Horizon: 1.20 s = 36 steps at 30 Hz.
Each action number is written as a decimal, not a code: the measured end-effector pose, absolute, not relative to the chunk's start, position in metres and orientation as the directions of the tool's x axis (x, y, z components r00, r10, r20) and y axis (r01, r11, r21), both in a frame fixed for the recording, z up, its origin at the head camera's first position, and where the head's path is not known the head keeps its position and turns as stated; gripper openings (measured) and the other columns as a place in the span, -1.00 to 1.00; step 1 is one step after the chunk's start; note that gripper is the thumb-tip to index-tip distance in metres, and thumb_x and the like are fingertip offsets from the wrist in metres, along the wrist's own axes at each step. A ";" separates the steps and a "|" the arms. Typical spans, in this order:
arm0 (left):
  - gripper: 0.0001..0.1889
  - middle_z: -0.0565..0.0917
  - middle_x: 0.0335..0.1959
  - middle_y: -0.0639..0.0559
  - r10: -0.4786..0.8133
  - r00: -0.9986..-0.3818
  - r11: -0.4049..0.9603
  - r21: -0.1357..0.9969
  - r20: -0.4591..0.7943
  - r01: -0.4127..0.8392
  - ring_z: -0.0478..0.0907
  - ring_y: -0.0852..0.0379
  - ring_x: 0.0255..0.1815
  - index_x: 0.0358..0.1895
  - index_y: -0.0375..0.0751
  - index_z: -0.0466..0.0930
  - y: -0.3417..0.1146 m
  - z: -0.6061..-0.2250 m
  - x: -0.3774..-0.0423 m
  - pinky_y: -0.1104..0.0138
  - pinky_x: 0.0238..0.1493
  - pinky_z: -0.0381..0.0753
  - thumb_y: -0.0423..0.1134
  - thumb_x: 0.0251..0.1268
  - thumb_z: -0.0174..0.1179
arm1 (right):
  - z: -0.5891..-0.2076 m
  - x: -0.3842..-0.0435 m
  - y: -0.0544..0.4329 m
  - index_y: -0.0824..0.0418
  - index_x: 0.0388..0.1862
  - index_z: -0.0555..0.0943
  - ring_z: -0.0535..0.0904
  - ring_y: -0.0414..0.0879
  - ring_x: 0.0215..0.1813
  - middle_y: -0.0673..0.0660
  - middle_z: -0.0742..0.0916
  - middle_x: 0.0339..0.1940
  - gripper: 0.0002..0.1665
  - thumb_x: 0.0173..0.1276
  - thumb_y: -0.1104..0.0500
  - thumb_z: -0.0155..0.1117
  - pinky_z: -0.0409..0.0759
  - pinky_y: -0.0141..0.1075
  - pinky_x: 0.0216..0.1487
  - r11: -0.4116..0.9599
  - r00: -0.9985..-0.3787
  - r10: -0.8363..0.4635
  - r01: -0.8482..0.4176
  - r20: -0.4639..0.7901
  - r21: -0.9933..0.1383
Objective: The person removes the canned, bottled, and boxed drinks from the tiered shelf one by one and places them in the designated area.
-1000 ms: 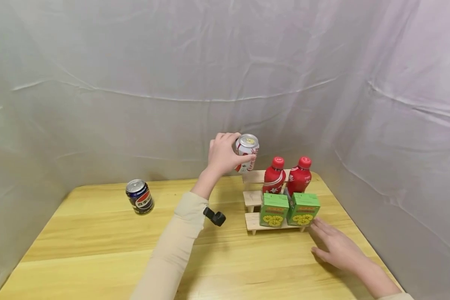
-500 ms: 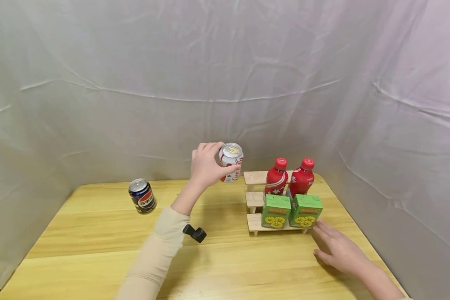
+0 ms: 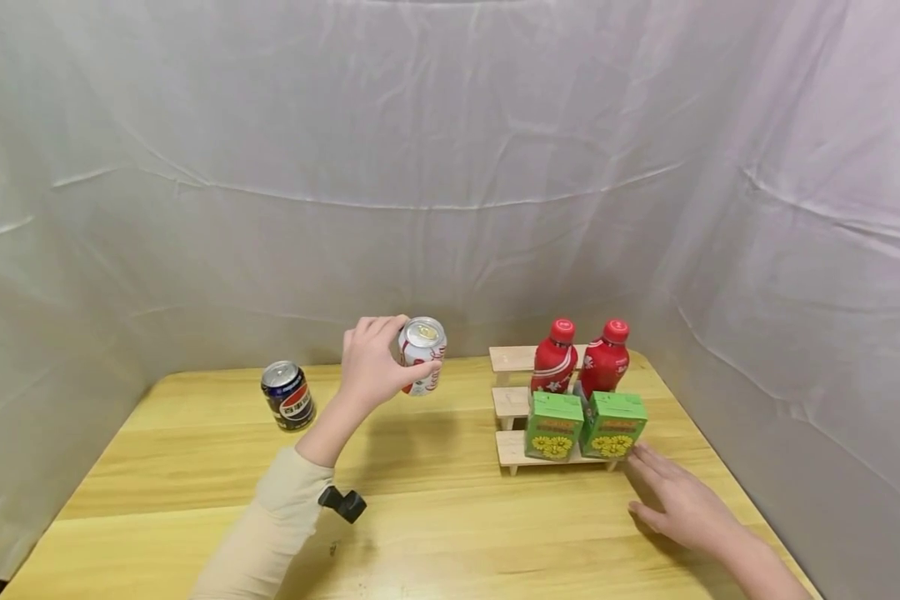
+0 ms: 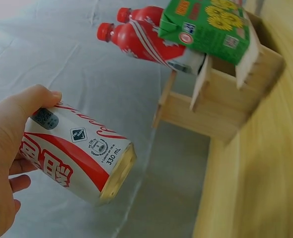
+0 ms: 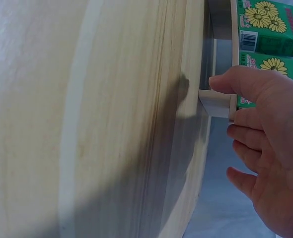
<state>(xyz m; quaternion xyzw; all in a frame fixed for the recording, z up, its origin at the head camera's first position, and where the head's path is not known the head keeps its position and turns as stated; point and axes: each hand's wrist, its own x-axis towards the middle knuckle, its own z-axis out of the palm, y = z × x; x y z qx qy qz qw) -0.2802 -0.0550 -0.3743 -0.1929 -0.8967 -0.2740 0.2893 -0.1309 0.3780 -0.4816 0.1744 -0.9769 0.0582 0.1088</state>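
Note:
My left hand [image 3: 371, 362] grips a white and red Coca-Cola can [image 3: 422, 357] between thumb and fingers, held upright above the table left of the wooden stand. The left wrist view shows the can's printed side [image 4: 74, 148] and its base in mid-air. My right hand [image 3: 678, 500] is at the stand's front right corner, fingers extended, fingertips right beside the lowest step. The three-step wooden stand [image 3: 512, 402] carries two green drink cartons on its bottom step, the left carton [image 3: 553, 427] and the right carton [image 3: 613, 425]. Behind them stand two red bottles, left [image 3: 555, 357] and right [image 3: 605, 358].
A dark blue Pepsi can [image 3: 288, 396] stands upright at the left of the wooden table [image 3: 435, 533]. Grey-white cloth [image 3: 330, 250] hangs behind the table and along its sides. A black camera mount [image 3: 342, 504] sits on the left wrist.
My left hand has carried the Coca-Cola can left and lower, away from the stand's top step. The right hand stays beside the stand; the head view has shifted slightly.

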 end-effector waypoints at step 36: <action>-0.22 0.64 0.03 -0.12 0.193 -0.884 0.883 0.318 0.425 0.345 0.45 -0.11 0.06 0.09 -0.16 0.54 -0.111 -0.445 -0.289 0.00 0.05 0.34 0.29 -0.18 0.41 | -0.482 -0.132 0.379 0.42 0.26 0.48 0.42 0.34 0.34 0.45 0.46 0.36 -0.19 0.09 0.02 0.46 0.40 0.18 0.26 0.931 -0.921 -0.330 -0.353 0.207 -0.089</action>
